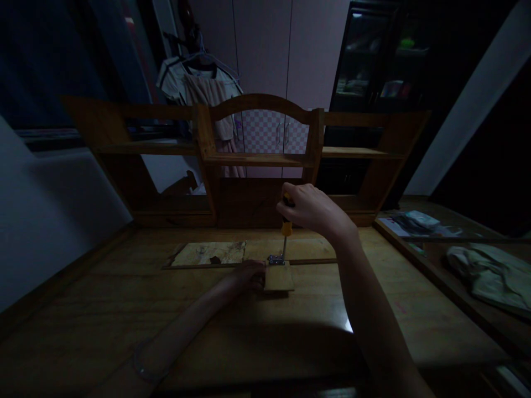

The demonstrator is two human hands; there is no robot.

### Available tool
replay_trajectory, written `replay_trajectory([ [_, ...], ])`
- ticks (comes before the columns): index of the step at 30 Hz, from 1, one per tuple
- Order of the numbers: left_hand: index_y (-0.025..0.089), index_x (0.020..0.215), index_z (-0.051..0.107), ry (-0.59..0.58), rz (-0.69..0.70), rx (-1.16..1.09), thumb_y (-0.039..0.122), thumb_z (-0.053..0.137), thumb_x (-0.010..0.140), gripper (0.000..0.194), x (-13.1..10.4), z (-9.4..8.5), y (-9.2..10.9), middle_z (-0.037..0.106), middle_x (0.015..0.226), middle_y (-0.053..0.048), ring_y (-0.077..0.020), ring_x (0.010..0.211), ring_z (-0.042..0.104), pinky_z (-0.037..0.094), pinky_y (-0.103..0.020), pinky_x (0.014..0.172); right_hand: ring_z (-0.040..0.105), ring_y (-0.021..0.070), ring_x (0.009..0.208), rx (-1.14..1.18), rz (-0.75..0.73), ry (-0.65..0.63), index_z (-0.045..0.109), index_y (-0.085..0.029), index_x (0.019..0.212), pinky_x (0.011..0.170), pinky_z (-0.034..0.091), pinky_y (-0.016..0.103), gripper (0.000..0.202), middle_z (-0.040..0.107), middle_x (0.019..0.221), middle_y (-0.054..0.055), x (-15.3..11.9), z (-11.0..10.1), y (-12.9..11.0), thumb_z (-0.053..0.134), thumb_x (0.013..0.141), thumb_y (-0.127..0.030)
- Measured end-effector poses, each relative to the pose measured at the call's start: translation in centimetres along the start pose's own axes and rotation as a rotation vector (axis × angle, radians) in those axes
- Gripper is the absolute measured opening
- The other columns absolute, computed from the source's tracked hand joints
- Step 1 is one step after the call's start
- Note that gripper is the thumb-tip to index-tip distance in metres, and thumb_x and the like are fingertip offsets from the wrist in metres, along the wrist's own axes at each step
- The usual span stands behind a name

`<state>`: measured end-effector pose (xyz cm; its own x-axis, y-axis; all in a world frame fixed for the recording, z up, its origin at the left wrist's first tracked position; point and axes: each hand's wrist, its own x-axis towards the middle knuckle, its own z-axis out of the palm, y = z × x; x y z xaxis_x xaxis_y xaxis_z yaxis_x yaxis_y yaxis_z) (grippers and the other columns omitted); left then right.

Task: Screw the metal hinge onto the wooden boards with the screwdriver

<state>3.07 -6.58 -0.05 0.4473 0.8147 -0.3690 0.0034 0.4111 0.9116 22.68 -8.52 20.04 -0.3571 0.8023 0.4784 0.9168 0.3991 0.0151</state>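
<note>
My right hand (309,207) is wrapped round the black and yellow handle of a screwdriver (286,228), which stands nearly upright. Its shaft runs down to a small metal hinge (275,258); the tip's exact seat is too small to make out. This hinge lies at the far edge of a small square wooden board (279,277) on the desk. At the board's left edge, my left hand (249,275) grips it with curled fingers, partly hidden in shadow.
Behind the hands, a wooden shelf rack (259,160) rises from the desk top (199,315). A pale worn panel (209,253) lies in a recess left of the hinge. Crumpled cloth (492,273) sits on a lower surface at right, beyond the desk's raised edge. The room is dim.
</note>
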Motion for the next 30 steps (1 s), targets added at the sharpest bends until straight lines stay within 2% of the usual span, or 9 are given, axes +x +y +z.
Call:
replay_trajectory([
  [4, 0.011, 0.082, 0.061, 0.029, -0.029, -0.031, 0.032, 0.074, 0.069, 0.028, -0.1, 0.1, 0.2, 0.064, 0.072, -0.006, -0.0144, 0.062, 0.061, 0.048, -0.025, 0.06, 0.062, 0.0263, 0.085, -0.056, 0.019, 0.004, 0.059, -0.016, 0.1, 0.062, 0.031, 0.031, 0.033, 0.065, 0.09, 0.008, -0.1, -0.1, -0.3, 0.05, 0.097, -0.048],
  [8, 0.011, 0.081, 0.06, 0.021, -0.046, -0.022, 0.033, 0.073, 0.066, 0.029, -0.1, 0.3, 0.3, 0.063, 0.072, -0.005, -0.0148, 0.064, 0.061, 0.047, -0.025, 0.061, 0.061, 0.0241, 0.095, 0.088, -0.039, 0.011, 0.057, -0.018, 0.103, 0.071, 0.035, 0.029, 0.022, 0.065, 0.1, 0.005, -0.2, -0.4, -0.1, 0.054, 0.092, -0.037],
  [13, 0.012, 0.079, 0.059, 0.001, -0.002, -0.01, 0.033, 0.073, 0.062, 0.032, 0.1, 0.1, 0.0, 0.062, 0.074, -0.004, -0.0122, 0.062, 0.058, 0.045, -0.023, 0.058, 0.062, 0.0212, 0.084, 0.049, -0.072, 0.015, 0.057, -0.019, 0.099, 0.062, 0.031, 0.028, 0.01, 0.064, 0.09, 0.003, 0.0, 0.3, 0.2, 0.049, 0.097, -0.026],
  [16, 0.011, 0.082, 0.06, -0.027, 0.029, 0.031, 0.037, 0.073, 0.064, 0.034, 0.3, -0.1, -0.4, 0.063, 0.077, -0.006, -0.0136, 0.065, 0.059, 0.046, -0.023, 0.059, 0.062, 0.0231, 0.084, 0.009, -0.045, 0.024, 0.058, -0.018, 0.098, 0.062, 0.031, 0.029, 0.015, 0.064, 0.089, 0.004, 0.1, 0.6, 0.1, 0.049, 0.1, -0.031],
  [20, 0.01, 0.085, 0.062, -0.034, 0.064, 0.07, 0.04, 0.072, 0.069, 0.036, 0.6, -0.5, -0.9, 0.064, 0.081, -0.007, -0.0143, 0.07, 0.061, 0.048, -0.024, 0.062, 0.062, 0.0267, 0.09, 0.017, 0.001, 0.0, 0.059, -0.018, 0.099, 0.065, 0.032, 0.031, 0.024, 0.065, 0.095, 0.006, 0.0, 0.1, -0.1, 0.054, 0.094, -0.04],
  [24, 0.009, 0.09, 0.062, -0.074, 0.088, 0.061, 0.042, 0.073, 0.072, 0.039, 1.1, -1.0, -1.6, 0.065, 0.084, -0.008, -0.0135, 0.07, 0.061, 0.048, -0.022, 0.062, 0.061, 0.0263, 0.092, 0.05, -0.016, -0.031, 0.059, -0.017, 0.099, 0.065, 0.032, 0.031, 0.02, 0.065, 0.099, 0.006, -0.1, -0.3, -0.1, 0.051, 0.09, -0.033],
  [30, 0.009, 0.1, 0.063, -0.134, 0.113, 0.054, 0.046, 0.072, 0.077, 0.045, 0.8, -1.1, -1.8, 0.067, 0.095, -0.013, -0.0202, 0.08, 0.066, 0.055, -0.032, 0.073, 0.061, 0.0249, 0.088, 0.02, -0.017, -0.04, 0.058, -0.018, 0.104, 0.063, 0.03, 0.03, 0.02, 0.065, 0.096, 0.006, 0.1, 0.1, 0.4, 0.05, 0.092, -0.031],
])
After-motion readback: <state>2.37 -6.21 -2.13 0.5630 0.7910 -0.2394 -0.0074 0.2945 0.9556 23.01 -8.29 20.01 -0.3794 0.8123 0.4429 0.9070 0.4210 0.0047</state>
